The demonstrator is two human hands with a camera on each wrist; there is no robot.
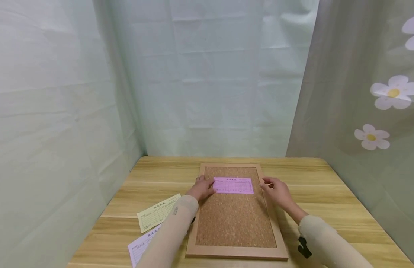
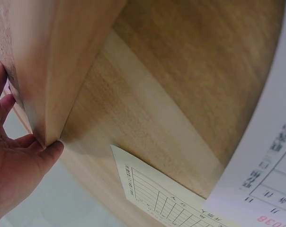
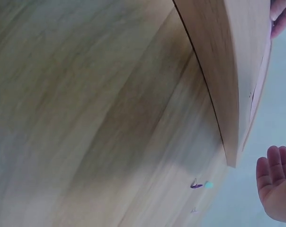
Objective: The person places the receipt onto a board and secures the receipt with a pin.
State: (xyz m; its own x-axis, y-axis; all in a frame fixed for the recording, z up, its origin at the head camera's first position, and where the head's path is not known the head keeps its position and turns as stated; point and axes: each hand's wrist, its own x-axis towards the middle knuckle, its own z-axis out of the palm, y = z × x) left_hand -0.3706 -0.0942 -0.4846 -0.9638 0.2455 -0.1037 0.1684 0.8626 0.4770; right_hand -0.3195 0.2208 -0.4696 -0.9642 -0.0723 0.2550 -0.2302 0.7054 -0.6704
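A pink printed slip (image 1: 233, 186) lies crosswise on the upper part of a wood-framed cork board (image 1: 236, 223). My left hand (image 1: 202, 187) rests over the board's left edge, its thumb and a fingertip at the slip's left end. The left wrist view shows fingers of that hand against the side of the wooden frame (image 2: 62, 80). Past the slip's right end, my right hand (image 1: 277, 191) hovers by the right frame edge with fingers loosely bent and nothing between them. In the right wrist view its palm (image 3: 280, 198) is turned up, apart from the frame.
Left of the board, a yellow printed slip (image 1: 159, 213) and a white printed slip (image 1: 140, 248) lie on the wooden table (image 1: 327, 208), partly covered by my left sleeve (image 1: 170, 238). Pale curtains (image 1: 213, 82) enclose the table at the back and sides.
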